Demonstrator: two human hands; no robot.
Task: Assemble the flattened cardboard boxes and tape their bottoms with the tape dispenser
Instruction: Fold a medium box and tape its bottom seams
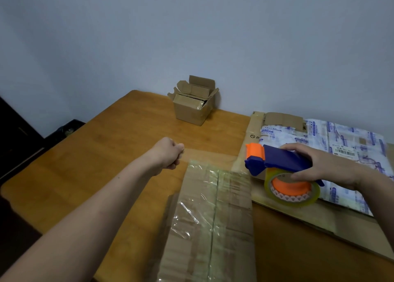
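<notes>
Taping step: my right grip (326,166) grasps the tape dispenser (283,158) just right of the box (213,222), my left grip (168,153) apparently pinches the tape strip (211,154) across its far edge; next I'd press it down.

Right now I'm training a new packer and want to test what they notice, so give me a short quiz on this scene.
1. True or false: the right hand holds the dispenser.
2. The small box at the back is: A open on top, B taped shut, C flattened.
3. Fill in: the near box has clear ___ along its seam.
Key: 1 true; 2 A; 3 tape.
</notes>
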